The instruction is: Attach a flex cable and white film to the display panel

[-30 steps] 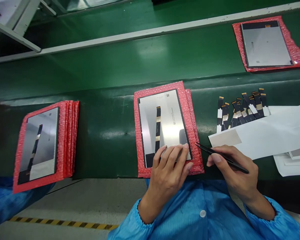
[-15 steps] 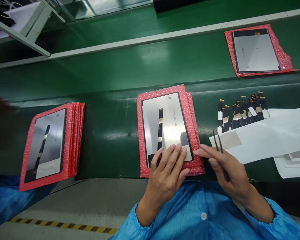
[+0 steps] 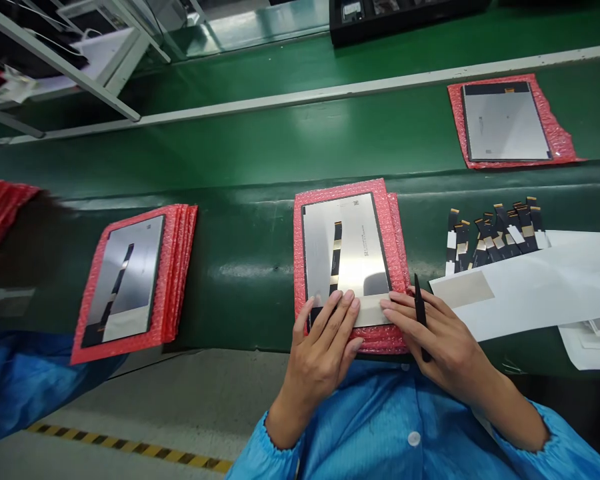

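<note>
In front of me a silver-backed display panel (image 3: 357, 247) lies on red bubble-wrap sleeves (image 3: 387, 207). A black flex cable (image 3: 336, 257) runs up its back from the lower edge. My left hand (image 3: 323, 350) rests with fingers stretched over the panel's lower left, covering the cable's base. A pale strip (image 3: 373, 311) lies along the lower edge, between my two hands. My right hand (image 3: 443, 340) touches the strip's right end with its fingertips and holds dark tweezers (image 3: 420, 313), which point upward between the fingers.
Loose flex cables (image 3: 505, 233) lie to the right, beside white sheets (image 3: 540, 287). Another panel (image 3: 507, 127) sits on red wrap farther back. At left is a stack of red sleeves (image 3: 177, 267) with a panel (image 3: 130, 280) on top, near another person's blue sleeve (image 3: 30, 387).
My right hand has moved left onto the panel's lower right edge, and the tweezers have turned in it. My left hand stays on the panel. The whole view has shifted slightly.
</note>
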Tool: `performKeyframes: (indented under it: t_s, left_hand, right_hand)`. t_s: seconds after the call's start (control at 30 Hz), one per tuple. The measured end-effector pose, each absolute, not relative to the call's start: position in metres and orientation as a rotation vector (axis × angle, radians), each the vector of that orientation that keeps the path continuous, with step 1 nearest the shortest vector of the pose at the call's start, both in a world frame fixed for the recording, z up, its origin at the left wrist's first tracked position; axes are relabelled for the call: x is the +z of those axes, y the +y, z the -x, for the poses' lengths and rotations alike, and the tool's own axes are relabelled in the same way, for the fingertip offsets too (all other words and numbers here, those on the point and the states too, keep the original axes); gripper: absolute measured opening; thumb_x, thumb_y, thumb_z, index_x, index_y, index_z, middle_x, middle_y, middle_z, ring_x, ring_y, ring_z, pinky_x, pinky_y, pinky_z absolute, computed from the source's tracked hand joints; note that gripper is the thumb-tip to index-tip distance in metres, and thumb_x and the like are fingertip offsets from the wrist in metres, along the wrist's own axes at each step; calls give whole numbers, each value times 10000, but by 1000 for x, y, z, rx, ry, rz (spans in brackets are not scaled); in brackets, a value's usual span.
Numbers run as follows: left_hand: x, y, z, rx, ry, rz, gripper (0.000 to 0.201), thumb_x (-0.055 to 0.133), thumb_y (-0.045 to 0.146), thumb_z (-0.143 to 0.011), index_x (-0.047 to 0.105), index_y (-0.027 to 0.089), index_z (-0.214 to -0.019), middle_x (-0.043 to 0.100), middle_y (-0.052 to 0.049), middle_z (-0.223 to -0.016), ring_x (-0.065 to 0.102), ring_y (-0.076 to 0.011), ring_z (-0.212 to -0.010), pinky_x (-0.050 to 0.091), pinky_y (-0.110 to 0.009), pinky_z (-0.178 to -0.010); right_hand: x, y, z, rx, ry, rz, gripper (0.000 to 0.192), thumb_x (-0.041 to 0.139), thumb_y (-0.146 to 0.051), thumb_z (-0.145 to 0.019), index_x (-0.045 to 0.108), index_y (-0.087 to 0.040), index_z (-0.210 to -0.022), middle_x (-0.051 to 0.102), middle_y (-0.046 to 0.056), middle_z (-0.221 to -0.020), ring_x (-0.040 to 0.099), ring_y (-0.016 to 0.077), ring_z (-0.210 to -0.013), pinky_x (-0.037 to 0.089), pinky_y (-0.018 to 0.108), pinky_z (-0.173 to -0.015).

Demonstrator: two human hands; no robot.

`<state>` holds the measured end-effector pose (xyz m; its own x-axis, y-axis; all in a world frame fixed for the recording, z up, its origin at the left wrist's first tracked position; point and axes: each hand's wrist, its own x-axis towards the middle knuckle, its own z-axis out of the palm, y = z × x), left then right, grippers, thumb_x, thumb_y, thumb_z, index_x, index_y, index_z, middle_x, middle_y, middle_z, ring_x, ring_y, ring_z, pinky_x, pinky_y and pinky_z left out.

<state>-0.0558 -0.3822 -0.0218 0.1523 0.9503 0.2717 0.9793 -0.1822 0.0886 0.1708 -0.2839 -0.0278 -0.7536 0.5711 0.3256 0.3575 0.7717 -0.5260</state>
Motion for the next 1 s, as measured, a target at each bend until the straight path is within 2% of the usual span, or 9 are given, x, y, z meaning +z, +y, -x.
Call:
performKeyframes:
  t_s: [0.13,0.23,0.37,0.5,0.67,0.9,1.0]
  left_hand:
    - [-26,-381,52,-446,-1983,2286,582,436,463,-994,232,385,-1533,570,48,-1445,572,-221,-1343,462,-491,-1159]
    - [-27,-379,47,-461,-2015,2269,625,492,487,-963,217,442,-1522,567,64,-1439,567,-245,-1343,511,-556,-1102]
    - [-25,-379,51,-511,-2069,2233,664,532,465,-947,197,466,-1519,563,50,-1438,552,-253,-1351,508,-598,-1091]
    - [-27,-385,62,-562,-2152,2146,633,521,424,-954,232,454,-1516,529,21,-1471,520,-273,-1378,478,-622,-1102]
    - [-34,-394,66,-621,-2223,2203,644,527,485,-936,219,498,-1501,540,60,-1457,498,-279,-1399,454,-627,-1129]
    - [-44,-412,73,-585,-2202,2380,616,505,542,-934,219,543,-1480,556,87,-1438,488,-279,-1409,420,-633,-1155]
    - [-46,-415,73,-588,-2158,2325,625,501,554,-930,227,514,-1491,574,63,-1423,470,-276,-1421,432,-622,-1144]
  right_hand:
    - [-24,-284,-167,556,-2511,666,610,490,-144,-956,336,-334,-1516,527,-70,-1470,538,232,-1364,419,419,-1191]
    - [-20,-285,-162,512,-2564,630,576,502,-168,-958,374,-280,-1508,482,-38,-1510,503,255,-1392,377,438,-1210]
    - [-19,-284,-159,502,-2619,633,581,494,-181,-954,365,-287,-1510,470,-41,-1517,495,266,-1396,320,475,-1234]
    - [-20,-284,-163,520,-2588,672,651,487,-158,-926,311,-355,-1521,455,-83,-1520,508,254,-1387,345,468,-1227]
    - [-22,-287,-168,503,-2603,659,696,469,-142,-912,265,-384,-1531,471,-102,-1504,501,233,-1395,332,425,-1240]
    - [-21,-292,-179,451,-2616,513,657,479,-138,-923,304,-325,-1529,533,-57,-1466,551,239,-1355,394,457,-1201]
    - [-18,-291,-183,427,-2593,569,619,485,-167,-946,322,-323,-1523,560,-46,-1444,584,238,-1323,398,454,-1197]
